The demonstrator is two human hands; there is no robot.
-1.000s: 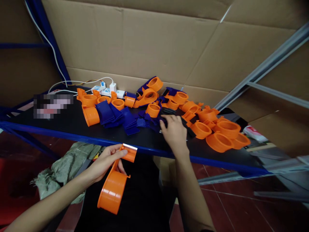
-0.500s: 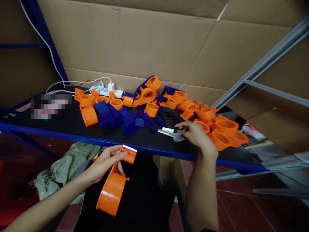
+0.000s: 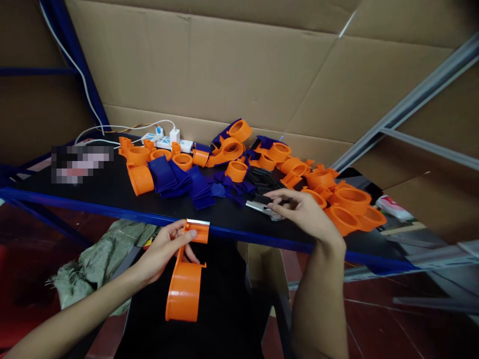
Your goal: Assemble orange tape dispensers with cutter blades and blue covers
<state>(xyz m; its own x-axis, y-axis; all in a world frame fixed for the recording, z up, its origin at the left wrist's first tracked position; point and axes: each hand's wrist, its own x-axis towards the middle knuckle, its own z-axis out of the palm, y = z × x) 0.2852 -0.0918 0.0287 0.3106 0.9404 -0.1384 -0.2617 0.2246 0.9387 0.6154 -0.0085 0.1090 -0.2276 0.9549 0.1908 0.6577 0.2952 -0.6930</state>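
Left hand (image 3: 165, 249) gripping glossy orange ring-ended holder (image 3: 184, 294) | right hand (image 3: 307, 212) half-curled at flat metallic strips (image 3: 258, 206) | hold unclear

- Left hand (image 3: 162, 252): thumb (image 3: 187, 237) pressed down, fingers (image 3: 192, 253) bent, forearm (image 3: 88, 306) slanting in from lower left.
- Right hand (image 3: 307, 213): fingers curled, wrist (image 3: 331, 245) bent inward, forearm nearly upright.

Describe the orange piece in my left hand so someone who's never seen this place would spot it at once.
Find the black table and its blue front edge. Just in front, the left hand holds the orange piece, wide ring lowest. Unlike the orange parts on the table, this one is held up, a pale toothed strip along its top.
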